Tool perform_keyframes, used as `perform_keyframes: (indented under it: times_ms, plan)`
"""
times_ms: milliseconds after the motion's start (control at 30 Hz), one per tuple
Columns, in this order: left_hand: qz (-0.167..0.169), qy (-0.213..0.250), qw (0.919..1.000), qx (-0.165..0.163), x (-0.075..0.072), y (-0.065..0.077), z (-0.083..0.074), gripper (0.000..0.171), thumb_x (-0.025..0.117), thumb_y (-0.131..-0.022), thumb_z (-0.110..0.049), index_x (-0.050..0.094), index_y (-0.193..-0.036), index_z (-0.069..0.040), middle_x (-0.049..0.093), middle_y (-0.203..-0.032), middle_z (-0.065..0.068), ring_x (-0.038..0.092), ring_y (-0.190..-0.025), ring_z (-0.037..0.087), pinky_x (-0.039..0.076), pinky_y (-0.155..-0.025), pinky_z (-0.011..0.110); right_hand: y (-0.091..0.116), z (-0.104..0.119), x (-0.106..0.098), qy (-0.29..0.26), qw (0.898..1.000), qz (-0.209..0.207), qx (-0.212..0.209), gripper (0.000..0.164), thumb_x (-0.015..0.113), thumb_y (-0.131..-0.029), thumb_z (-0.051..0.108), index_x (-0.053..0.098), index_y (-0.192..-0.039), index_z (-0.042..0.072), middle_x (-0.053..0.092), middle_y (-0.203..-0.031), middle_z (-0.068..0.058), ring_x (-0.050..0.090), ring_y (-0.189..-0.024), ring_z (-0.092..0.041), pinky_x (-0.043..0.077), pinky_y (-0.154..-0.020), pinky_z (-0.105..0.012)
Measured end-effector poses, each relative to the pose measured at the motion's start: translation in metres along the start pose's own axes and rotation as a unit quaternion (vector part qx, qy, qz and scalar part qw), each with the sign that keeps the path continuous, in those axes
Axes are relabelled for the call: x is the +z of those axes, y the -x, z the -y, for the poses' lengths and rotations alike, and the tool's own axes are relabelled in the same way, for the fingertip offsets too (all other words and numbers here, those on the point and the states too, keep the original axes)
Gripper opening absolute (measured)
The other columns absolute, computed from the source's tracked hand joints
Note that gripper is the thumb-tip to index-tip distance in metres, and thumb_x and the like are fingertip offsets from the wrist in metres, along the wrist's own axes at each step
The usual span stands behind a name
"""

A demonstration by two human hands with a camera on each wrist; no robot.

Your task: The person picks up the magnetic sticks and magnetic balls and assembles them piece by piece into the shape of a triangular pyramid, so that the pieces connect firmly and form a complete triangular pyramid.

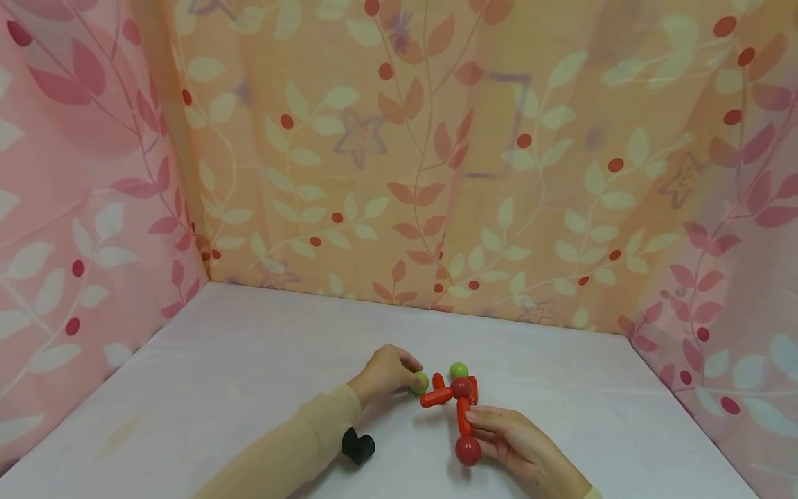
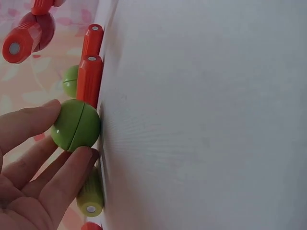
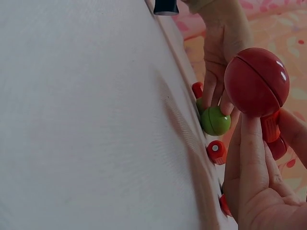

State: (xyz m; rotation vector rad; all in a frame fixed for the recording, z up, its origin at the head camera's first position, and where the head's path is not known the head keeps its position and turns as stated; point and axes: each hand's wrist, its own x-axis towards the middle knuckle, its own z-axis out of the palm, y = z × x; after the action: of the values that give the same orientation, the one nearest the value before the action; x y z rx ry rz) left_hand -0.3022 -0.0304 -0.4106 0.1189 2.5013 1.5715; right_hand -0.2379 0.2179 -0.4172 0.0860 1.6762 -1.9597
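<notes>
A glossy light-green ball with a seam round it (image 1: 420, 384) is pinched between the thumb and fingers of the left hand (image 1: 388, 374), which are parted only by the ball's width. The ball is held low at the white worktop (image 1: 268, 346); whether it touches the surface cannot be told.

By the right hand (image 1: 514, 440), a bright-red ridged rod (image 1: 464, 417) is gripped, its fingers and thumb closed about it. A dark-red glossy ball (image 1: 467, 450) is carried at the near end of this rod and a second dark-red ball (image 1: 461, 388) at its far end. From the far ball a second red rod (image 1: 436, 397) is extended toward the left hand, and a round silvery disc (image 2: 14, 49) is seen in its free end. The joined piece is held above the worktop.

Beyond it, a loose red rod (image 2: 89, 81) and another loose red rod (image 2: 93, 40) are seen lying on the worktop, with a second light-green ball (image 1: 458, 371) near them. In the left wrist view, a yellow-green rod (image 2: 91, 194) is partly hidden behind the left fingers.

A small black object (image 1: 358, 445) is seen beside the beige left sleeve (image 1: 299, 436). The worktop is backed by a peach leaf-patterned curtain (image 1: 399, 159) and flanked by pink patterned cloth (image 1: 75, 208).
</notes>
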Motion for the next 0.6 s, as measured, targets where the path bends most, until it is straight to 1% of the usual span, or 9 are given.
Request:
perform_keyframes:
  times_ms: [100,200,267,367,500,600]
  plan:
    - [0.001,0.003,1.0,-0.003,-0.001,0.002,0.001,0.021,0.086,-0.072,-0.006,0.077,-0.091,-0.006,0.07,-0.093,0.004,0.061,-0.083,0.017,0.058,-0.074,0.028,0.0,0.0,0.0,0.002,1.0,0.001,-0.002,0.027,0.065,-0.097,0.018,0.069,-0.119,0.003,0.075,-0.101,-0.001,0.069,-0.093,-0.011,0.058,-0.086,-0.029]
    - [0.001,-0.005,1.0,0.004,-0.005,0.005,0.004,0.021,0.086,-0.073,-0.009,0.077,-0.091,-0.007,0.071,-0.091,0.002,0.061,-0.083,0.016,0.058,-0.075,0.029,-0.001,-0.001,0.0,0.003,1.0,-0.004,0.0,0.03,0.065,-0.097,0.019,0.068,-0.121,0.002,0.075,-0.1,-0.001,0.069,-0.092,-0.011,0.058,-0.086,-0.029]
    - [0.001,-0.01,0.9999,0.01,-0.008,0.009,0.006,0.021,0.087,-0.073,-0.013,0.078,-0.092,-0.009,0.071,-0.091,0.001,0.062,-0.082,0.015,0.057,-0.076,0.029,0.0,-0.001,0.0,0.003,1.0,-0.008,0.002,0.03,0.065,-0.097,0.019,0.068,-0.121,0.002,0.075,-0.1,-0.001,0.069,-0.091,-0.011,0.058,-0.086,-0.029]
    - [0.008,-0.003,0.9999,0.015,-0.014,0.017,0.007,0.023,0.086,-0.074,-0.015,0.078,-0.094,-0.01,0.071,-0.095,0.0,0.063,-0.082,0.014,0.056,-0.075,0.028,0.0,-0.002,0.0,0.002,1.0,-0.011,0.005,0.031,0.065,-0.096,0.019,0.068,-0.121,0.002,0.075,-0.099,-0.001,0.069,-0.091,-0.011,0.058,-0.086,-0.029]
    - [0.016,-0.007,0.9997,0.02,-0.022,0.03,0.005,0.024,0.086,-0.074,-0.016,0.078,-0.097,-0.011,0.07,-0.099,0.001,0.061,-0.091,0.016,0.054,-0.078,0.029,0.0,-0.001,-0.001,-0.001,1.0,-0.013,0.003,0.032,0.066,-0.096,0.019,0.068,-0.123,0.001,0.075,-0.101,-0.001,0.07,-0.091,-0.012,0.058,-0.087,-0.03]
    - [0.02,-0.02,0.9994,0.02,-0.026,0.037,0.003,0.024,0.085,-0.075,-0.019,0.078,-0.097,-0.013,0.071,-0.097,-0.001,0.059,-0.098,0.017,0.051,-0.08,0.032,0.0,0.0,-0.001,0.0,1.0,-0.014,0.0,0.032,0.066,-0.096,0.019,0.068,-0.122,0.001,0.075,-0.101,-0.001,0.07,-0.091,-0.012,0.058,-0.086,-0.03]
